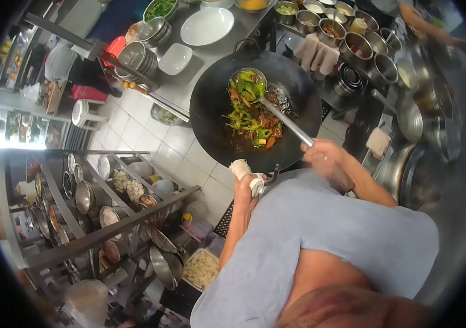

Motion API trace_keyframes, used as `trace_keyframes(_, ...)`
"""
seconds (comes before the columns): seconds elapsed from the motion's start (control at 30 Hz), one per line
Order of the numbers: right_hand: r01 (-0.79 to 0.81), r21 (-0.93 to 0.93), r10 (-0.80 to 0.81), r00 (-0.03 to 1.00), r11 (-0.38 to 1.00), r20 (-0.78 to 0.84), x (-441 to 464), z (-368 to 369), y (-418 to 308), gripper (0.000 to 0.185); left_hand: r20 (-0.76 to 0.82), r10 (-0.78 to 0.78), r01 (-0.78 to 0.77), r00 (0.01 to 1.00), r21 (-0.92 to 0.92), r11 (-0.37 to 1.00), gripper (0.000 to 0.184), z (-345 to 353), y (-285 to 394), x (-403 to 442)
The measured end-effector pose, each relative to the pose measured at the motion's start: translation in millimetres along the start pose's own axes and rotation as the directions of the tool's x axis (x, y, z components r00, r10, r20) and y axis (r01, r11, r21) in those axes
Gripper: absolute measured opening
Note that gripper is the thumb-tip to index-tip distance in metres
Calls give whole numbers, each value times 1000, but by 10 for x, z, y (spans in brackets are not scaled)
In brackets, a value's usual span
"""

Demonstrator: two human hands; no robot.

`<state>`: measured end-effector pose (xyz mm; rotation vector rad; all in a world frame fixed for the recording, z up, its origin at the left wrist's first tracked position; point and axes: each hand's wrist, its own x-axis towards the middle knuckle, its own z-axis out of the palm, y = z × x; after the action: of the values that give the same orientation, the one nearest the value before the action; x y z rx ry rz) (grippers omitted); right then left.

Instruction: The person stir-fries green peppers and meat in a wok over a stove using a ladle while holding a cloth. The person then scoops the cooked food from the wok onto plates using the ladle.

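Note:
My right hand (pixel 323 154) is wrapped round the end of a ladle's metal handle. The ladle (pixel 287 120) reaches into a large black wok (pixel 205 117), its bowl full of green peppers and brown meat. More of this stir-fry (pixel 255 128) lies in the wok below the ladle bowl. My left hand (pixel 245 191) is closed on a folded white cloth (pixel 239 168) at the wok's near rim. A curved wok handle (pixel 277 173) shows beside the cloth; how far the cloth wraps it is hidden.
A steel counter (pixel 186 82) ahead bears a white oval plate (pixel 207 26), a square dish (pixel 175 59) and stacked bowls (pixel 134 56). Seasoning pots (pixel 356 46) stand at right, near another person's arm (pixel 430 24). A metal rack (pixel 112 227) with bowls stands at left.

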<state>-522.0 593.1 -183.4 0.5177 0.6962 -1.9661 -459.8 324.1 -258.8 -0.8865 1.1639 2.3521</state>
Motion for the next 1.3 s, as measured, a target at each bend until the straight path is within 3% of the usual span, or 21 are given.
trace_keyframes(0.17, -77, 43, 68, 979, 996, 192, 222, -55, -652, 6, -25, 15, -15, 1000, -33, 999, 30, 260, 31, 251)
trace_keyframes(0.43, -159, 13, 145, 930, 987, 338, 885, 455, -1563, 7, -9, 65, -66, 998, -106, 992, 35, 478, 23, 415)
trace_keyframes(0.57, -165, -77, 182, 865, 983, 468, 1699, 677, -1958, 6, 13, 64, -62, 998, -118, 991, 38, 556, -14, 446)
trace_keyframes(0.63, -53, -284, 167, 904, 957, 394, 2096, 770, -2088, 3, -28, 59, -61, 998, -97, 993, 41, 647, -19, 430)
trace_keyframes(0.67, -47, -290, 168, 897, 956, 408, 2295, 777, -2124, 3, -9, 43, -44, 999, -92, 995, 44, 623, -49, 446)
trace_keyframes(0.73, 128, -603, 55, 960, 788, 275, 2610, 802, -2159, 6, 1, 48, -48, 999, -69, 996, 45, 634, -44, 441)
trace_keyframes(0.77, 137, -602, 52, 957, 787, 286, 2713, 815, -2161, 6, 17, 36, -35, 999, -52, 998, 45, 628, -24, 448)
trace_keyframes(0.87, 162, -879, -160, 982, 449, 100, 2878, 795, -2143, 10, 25, 14, -13, 1000, -55, 998, 44, 613, -9, 456)
trace_keyframes(0.9, 158, -878, -160, 983, 452, 95, 2921, 785, -2155, 10, 24, 5, -3, 1000, -74, 997, 42, 600, -7, 459)
trace_keyframes(0.97, 139, -975, -234, 967, 174, 96, 2977, 711, -2135, 9, 34, -7, 8, 999, -46, 999, 44, 543, -4, 452)
trace_keyframes(1.0, 130, -975, -238, 967, 179, 85, 2936, 742, -2149, 9, 50, -7, 7, 999, -16, 1000, 46, 534, 12, 469)
trace_keyframes(1.07, 92, -995, -325, 942, 26, 78, 2846, 832, -2153, 17, 53, -20, 21, 998, -8, 1000, 45, 531, 49, 447)
trace_keyframes(1.1, 86, -996, -330, 941, 27, 73, 2865, 820, -2163, 17, 48, -18, 18, 999, -2, 1000, 45, 525, 64, 440)
trace_keyframes(1.17, 65, -962, -422, 889, -265, 177, 2918, 807, -2176, 30, 47, -30, 30, 998, 2, 1000, 44, 455, 54, 462)
trace_keyframes(1.3, -9, -963, -398, 911, -270, 103, 2756, 970, -2217, 35, 27, -88, 89, 996, -34, 995, 39, 333, 174, 433)
